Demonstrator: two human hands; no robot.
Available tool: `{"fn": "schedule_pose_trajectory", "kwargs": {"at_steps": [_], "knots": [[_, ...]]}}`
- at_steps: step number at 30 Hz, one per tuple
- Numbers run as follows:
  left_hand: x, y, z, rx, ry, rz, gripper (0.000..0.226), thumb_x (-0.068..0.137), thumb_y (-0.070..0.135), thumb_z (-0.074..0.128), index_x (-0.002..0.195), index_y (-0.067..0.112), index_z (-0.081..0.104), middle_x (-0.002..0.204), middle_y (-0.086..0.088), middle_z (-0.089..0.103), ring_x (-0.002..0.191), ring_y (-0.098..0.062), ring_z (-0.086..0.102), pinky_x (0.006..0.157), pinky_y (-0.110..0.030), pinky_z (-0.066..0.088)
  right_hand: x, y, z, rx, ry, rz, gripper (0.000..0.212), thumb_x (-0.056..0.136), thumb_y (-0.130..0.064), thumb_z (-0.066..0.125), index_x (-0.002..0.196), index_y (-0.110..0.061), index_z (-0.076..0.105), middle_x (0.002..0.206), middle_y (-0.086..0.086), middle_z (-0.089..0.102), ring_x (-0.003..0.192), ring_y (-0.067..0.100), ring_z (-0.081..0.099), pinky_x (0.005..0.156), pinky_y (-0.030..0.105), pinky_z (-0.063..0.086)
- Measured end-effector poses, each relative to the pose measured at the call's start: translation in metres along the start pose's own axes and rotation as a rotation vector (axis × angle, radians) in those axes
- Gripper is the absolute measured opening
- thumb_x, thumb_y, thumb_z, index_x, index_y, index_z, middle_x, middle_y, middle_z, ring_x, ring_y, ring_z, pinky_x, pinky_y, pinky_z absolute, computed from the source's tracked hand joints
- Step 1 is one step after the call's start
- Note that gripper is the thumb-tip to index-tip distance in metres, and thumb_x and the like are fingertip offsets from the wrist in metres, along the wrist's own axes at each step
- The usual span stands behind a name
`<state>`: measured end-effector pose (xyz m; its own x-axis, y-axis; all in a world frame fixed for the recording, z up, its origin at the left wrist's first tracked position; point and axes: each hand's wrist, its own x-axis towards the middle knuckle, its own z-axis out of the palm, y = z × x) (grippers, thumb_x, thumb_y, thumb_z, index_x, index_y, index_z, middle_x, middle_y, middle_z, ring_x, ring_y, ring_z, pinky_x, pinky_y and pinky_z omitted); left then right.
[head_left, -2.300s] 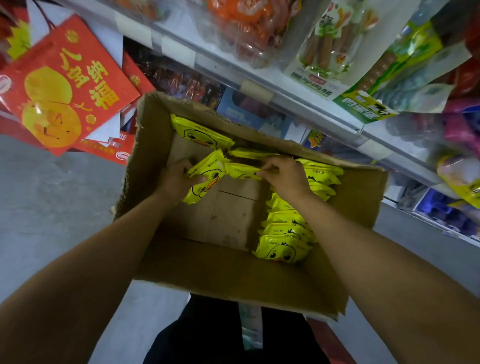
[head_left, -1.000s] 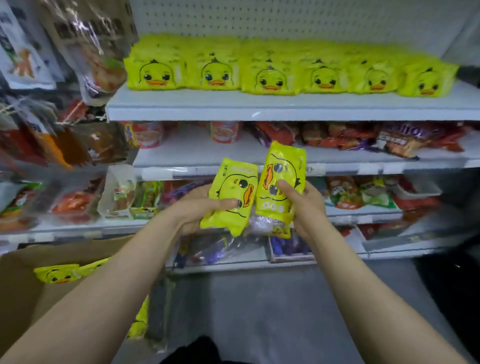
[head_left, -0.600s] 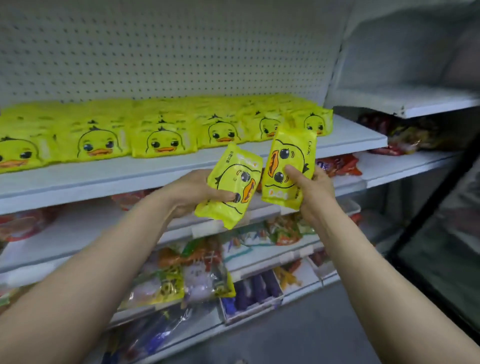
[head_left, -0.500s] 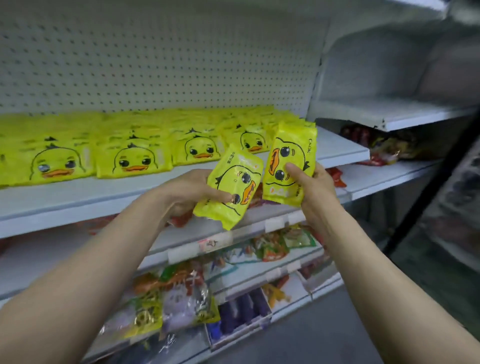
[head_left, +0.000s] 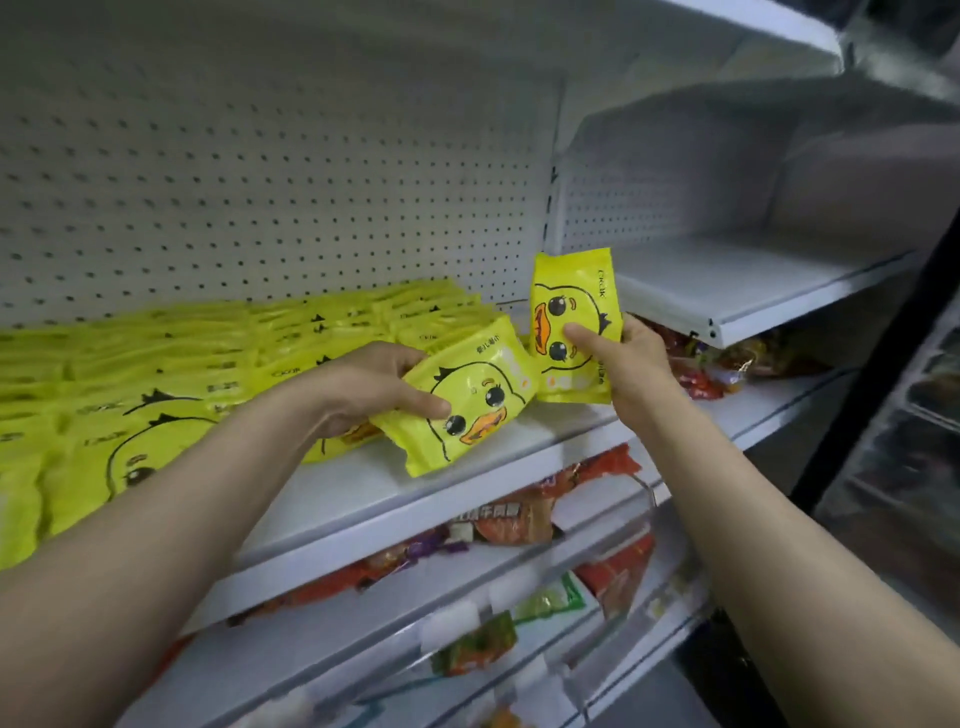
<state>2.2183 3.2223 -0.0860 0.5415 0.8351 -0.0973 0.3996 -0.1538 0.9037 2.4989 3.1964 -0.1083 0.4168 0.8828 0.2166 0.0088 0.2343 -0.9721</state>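
The left hand (head_left: 363, 395) grips a glossy yellow plastic packet printed with a cartoon duck face, the tilted duck packet (head_left: 467, 415). The thumb lies across its front and the fingers curl behind it, and its lower corner hangs over the front part of the white metal shelf (head_left: 363, 499). The right hand (head_left: 631, 364) clamps a second packet of the same kind, the upright duck packet (head_left: 571, 322), thumb on its face. It stands on end with the duck turned sideways, just right of the first; whether the two touch I cannot tell. Both are held over the bare right end of the shelf, beside the stocked rows of matching yellow packets (head_left: 208, 374), which lie in overlapping files back toward the white pegboard panel (head_left: 260, 182). The step in hand looks like restocking, with two packets brought up to the shelf and not yet set down. The next move probably calls for lowering the tilted duck packet into the gap at the end of the nearest row, duck face forward like its neighbours. The upright duck packet would then need a quarter turn so that it lies the same way. The film looks slippery, so each should be seated well back from the edge, or it may slide down toward the red and orange snack bags (head_left: 498, 519) on the lower shelf.
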Motion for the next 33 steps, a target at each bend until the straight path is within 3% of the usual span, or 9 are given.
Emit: {"fn": "schedule_pose_trajectory", "kwargs": {"at_steps": [3,7,10,14,19,24,27,30,33], "knots": [[0.027,0.009,0.007,0.131,0.064,-0.001,0.037,0.073,0.012,0.083,0.103,0.022,0.064,0.105,0.014,0.069,0.102,-0.006,0.064,0.097,-0.027,0.044,0.058,-0.001,-0.004,-0.101,-0.123,0.02,0.027,0.076,-0.014,0.082,0.1,-0.013,0.071,0.09,0.005,0.077,0.08,0.023,0.074,0.072,0.043,0.061],[0.056,0.017,0.011,0.212,0.08,-0.046,0.047,0.066,0.025,0.089,0.106,0.023,0.065,0.122,0.007,0.065,0.119,-0.011,0.057,0.108,-0.04,0.041,0.135,-0.006,-0.008,-0.293,-0.313,-0.019,0.033,0.072,-0.014,0.085,0.102,-0.013,0.071,0.087,0.001,0.076,0.074,0.016,0.074,0.067,0.033,0.06],[0.072,0.024,0.016,0.277,0.113,-0.109,0.05,0.066,0.028,0.089,0.109,0.028,0.064,0.133,0.009,0.056,0.127,-0.007,0.048,0.109,-0.04,0.04,0.183,-0.008,-0.006,-0.521,-0.447,-0.109,0.026,0.07,-0.012,0.086,0.091,-0.015,0.071,0.078,-0.005,0.073,0.06,0.003,0.069,0.058,0.023,0.056],[0.085,0.03,0.029,0.316,0.185,-0.11,0.05,0.064,0.031,0.089,0.107,0.027,0.064,0.122,0.013,0.061,0.122,0.0,0.05,0.103,-0.029,0.044,0.246,0.003,0.001,-0.864,-0.641,-0.149,0.032,0.066,-0.022,0.09,0.091,-0.016,0.072,0.086,-0.002,0.075,0.076,0.012,0.071,0.074,0.03,0.059],[0.084,0.039,0.043,0.3,0.243,-0.143,0.05,0.065,0.033,0.088,0.109,0.029,0.064,0.116,0.021,0.062,0.113,0.014,0.048,0.098,-0.023,0.042,0.283,0.02,0.022,-1.211,-0.864,-0.289,0.027,0.067,-0.03,0.089,0.075,-0.028,0.063,0.078,-0.01,0.064,0.075,0.009,0.06,0.06,0.022,0.044],[0.087,0.047,0.046,0.228,0.312,-0.164,0.053,0.06,0.032,0.091,0.107,0.026,0.065,0.113,0.015,0.066,0.112,0.001,0.056,0.095,-0.024,0.043,0.304,0.03,0.043,-1.214,-0.932,-0.343,0.039,0.07,-0.026,0.087,0.105,-0.016,0.072,0.099,0.0,0.071,0.09,0.016,0.065,0.077,0.026,0.05],[0.091,0.054,0.046,0.207,0.338,-0.153,0.052,0.056,0.035,0.091,0.101,0.026,0.067,0.109,0.006,0.069,0.109,-0.008,0.06,0.095,-0.028,0.044,0.31,0.033,0.056,-1.21,-0.962,-0.402,0.042,0.071,-0.024,0.086,0.109,-0.013,0.072,0.104,0.003,0.071,0.09,0.016,0.063,0.077,0.026,0.048],[0.096,0.057,0.05,0.171,0.361,-0.151,0.047,0.051,0.039,0.089,0.093,0.036,0.067,0.109,0.009,0.069,0.108,-0.005,0.061,0.097,-0.031,0.047,0.315,0.039,0.066,-1.226,-0.93,-0.481,0.047,0.07,-0.027,0.086,0.113,-0.016,0.07,0.109,0.003,0.067,0.099,0.02,0.062,0.081,0.028,0.049],[0.101,0.059,0.053,0.15,0.375,-0.159,0.048,0.052,0.035,0.09,0.095,0.035,0.067,0.107,0.004,0.071,0.104,-0.013,0.065,0.098,-0.036,0.047,0.315,0.046,0.071,-1.211,-0.881,-0.565,0.047,0.07,-0.028,0.085,0.113,-0.023,0.067,0.107,0.0,0.064,0.101,0.022,0.059,0.074,0.029,0.044]]}}
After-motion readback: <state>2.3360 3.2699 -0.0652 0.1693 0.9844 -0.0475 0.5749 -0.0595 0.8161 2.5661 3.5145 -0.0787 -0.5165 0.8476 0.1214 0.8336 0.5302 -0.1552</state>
